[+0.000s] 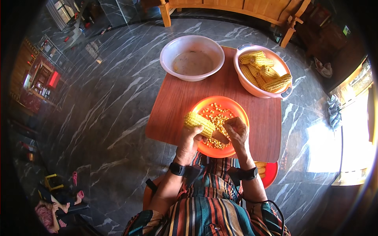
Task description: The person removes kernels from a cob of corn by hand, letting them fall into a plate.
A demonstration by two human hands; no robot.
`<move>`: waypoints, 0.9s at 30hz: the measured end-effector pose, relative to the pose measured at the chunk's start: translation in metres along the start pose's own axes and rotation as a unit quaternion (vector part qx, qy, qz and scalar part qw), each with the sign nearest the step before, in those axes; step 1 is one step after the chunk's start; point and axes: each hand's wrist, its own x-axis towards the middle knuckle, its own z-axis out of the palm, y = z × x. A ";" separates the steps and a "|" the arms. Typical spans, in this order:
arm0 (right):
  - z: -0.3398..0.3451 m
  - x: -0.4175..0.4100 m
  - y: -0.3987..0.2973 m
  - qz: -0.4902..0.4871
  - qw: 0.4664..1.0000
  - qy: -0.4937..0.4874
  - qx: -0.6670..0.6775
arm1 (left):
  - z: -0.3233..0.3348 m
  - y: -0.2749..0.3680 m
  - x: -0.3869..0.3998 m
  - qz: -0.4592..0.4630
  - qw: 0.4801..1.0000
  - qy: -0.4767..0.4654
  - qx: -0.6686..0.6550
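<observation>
My left hand (pixel 190 137) grips an ear of yellow corn (pixel 198 123), tilted over an orange plastic basin (pixel 195 105). A brown piece sticks out past the ear's lower end; I cannot tell whether it is bare cob or a finger. Close to that end is my right hand (pixel 237 131), fingers curled together, with no object visible in it. Loose corn kernels (pixel 218 119) are scattered over the bottom of the basin.
The basin sits on a reddish-brown wooden table (pixel 177 100). Toward the far side stand a whitish plastic basin (pixel 192 75) and a pink-white tub (pixel 254 91) of several corn ears (pixel 254 70). A red container (pixel 270 175) with more ears is low on my right. Another person (pixel 48 212) sits at left.
</observation>
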 end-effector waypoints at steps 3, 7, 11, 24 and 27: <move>0.000 0.000 -0.003 -0.072 0.995 0.023 -0.065 | 0.002 0.000 -0.001 -0.005 1.000 -0.004 0.007; 0.001 -0.003 -0.021 -0.014 0.999 -0.030 0.025 | 0.001 -0.005 -0.001 -0.001 1.000 0.001 -0.002; 0.001 -0.007 -0.035 0.100 0.983 -0.128 0.084 | 0.002 -0.006 -0.001 -0.001 1.000 0.004 0.005; 0.004 -0.008 -0.038 0.055 0.982 -0.160 0.083 | 0.006 -0.001 -0.002 -0.005 1.000 -0.016 -0.006; 0.006 -0.010 -0.039 0.045 0.986 -0.146 0.060 | 0.002 -0.003 -0.002 -0.011 1.000 -0.006 -0.017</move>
